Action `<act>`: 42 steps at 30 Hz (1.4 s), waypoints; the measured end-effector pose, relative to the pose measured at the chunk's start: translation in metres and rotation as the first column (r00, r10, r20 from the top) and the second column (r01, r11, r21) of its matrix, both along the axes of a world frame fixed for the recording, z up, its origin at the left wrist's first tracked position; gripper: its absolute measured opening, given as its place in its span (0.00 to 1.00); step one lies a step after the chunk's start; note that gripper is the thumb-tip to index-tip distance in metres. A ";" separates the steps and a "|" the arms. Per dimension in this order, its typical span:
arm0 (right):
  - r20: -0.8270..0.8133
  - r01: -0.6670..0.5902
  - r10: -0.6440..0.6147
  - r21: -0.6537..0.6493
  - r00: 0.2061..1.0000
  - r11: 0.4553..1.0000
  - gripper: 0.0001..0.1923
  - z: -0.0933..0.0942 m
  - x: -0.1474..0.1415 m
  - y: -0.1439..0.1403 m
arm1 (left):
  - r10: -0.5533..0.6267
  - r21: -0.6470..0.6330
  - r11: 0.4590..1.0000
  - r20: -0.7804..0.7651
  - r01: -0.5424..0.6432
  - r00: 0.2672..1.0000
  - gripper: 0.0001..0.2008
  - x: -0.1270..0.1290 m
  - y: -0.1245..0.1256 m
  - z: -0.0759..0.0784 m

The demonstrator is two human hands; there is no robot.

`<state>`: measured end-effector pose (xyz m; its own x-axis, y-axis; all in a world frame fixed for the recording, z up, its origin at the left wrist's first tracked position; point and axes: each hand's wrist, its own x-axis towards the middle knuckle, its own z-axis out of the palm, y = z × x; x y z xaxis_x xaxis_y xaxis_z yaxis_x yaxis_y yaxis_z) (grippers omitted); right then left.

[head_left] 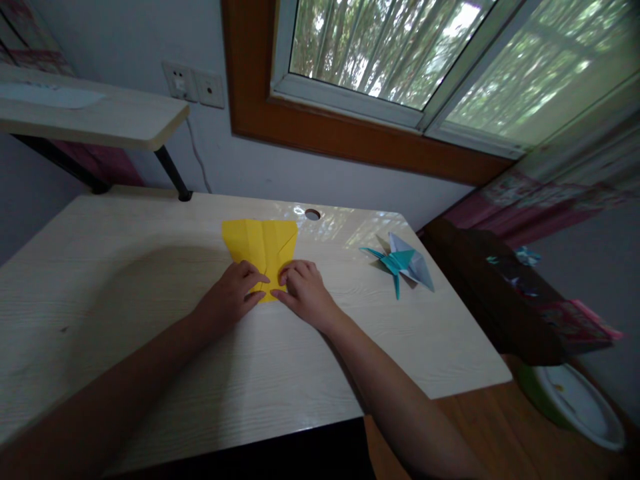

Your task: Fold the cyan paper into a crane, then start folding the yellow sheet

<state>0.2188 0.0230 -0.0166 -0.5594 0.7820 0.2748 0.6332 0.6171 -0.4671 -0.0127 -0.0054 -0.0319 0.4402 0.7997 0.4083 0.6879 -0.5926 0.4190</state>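
Note:
A folded sheet of yellow origami paper (260, 243) lies on the pale wooden desk (165, 387), its wide edge toward the wall and its narrow end toward me. Creases run along its length. My left hand (235, 293) pinches the near left part of it, thumb and forefinger pressed on the paper. From the other side, my right hand (305, 290) has its fingers curled over the near right edge, the thumb tip close to the left thumb. The fingers hide part of the near folds. Off to the right rests a teal and silver-grey folded paper crane (400, 260).
A raised shelf (95, 120) on black legs stands at the back left, with a white sheet on it. A round cable hole (313, 215) pierces the desk's back edge. Beyond the right edge are a dark wooden cabinet (480, 300) and a white-rimmed bin (585, 407) on the floor.

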 end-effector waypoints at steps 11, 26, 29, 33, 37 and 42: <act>-0.066 0.003 0.002 0.074 0.998 0.997 0.08 -0.006 0.008 0.006 | -0.054 0.032 0.998 -0.039 0.055 0.998 0.14 -0.004 0.001 -0.001; -0.206 0.321 -0.298 0.090 0.932 0.943 0.22 -0.016 0.022 0.017 | -0.093 0.028 0.995 -0.028 0.094 0.995 0.17 -0.007 -0.001 -0.001; -0.218 0.392 -0.364 0.104 0.905 0.914 0.21 -0.019 0.023 0.019 | -0.083 0.020 0.996 -0.034 0.083 0.996 0.18 -0.008 -0.001 0.002; -0.211 0.449 -0.423 0.094 0.882 0.889 0.19 -0.020 0.026 0.023 | -0.049 0.024 0.998 -0.077 0.051 0.996 0.12 -0.007 -0.003 0.008; -0.116 0.416 -0.407 0.068 0.906 0.907 0.15 -0.017 0.026 0.021 | 0.010 0.027 1.000 -0.109 -0.007 0.994 0.07 -0.006 -0.006 0.013; -0.078 0.354 -0.348 0.090 0.934 0.931 0.13 -0.013 0.023 0.016 | 0.062 0.052 0.997 -0.175 -0.054 0.983 0.16 -0.005 -0.006 0.015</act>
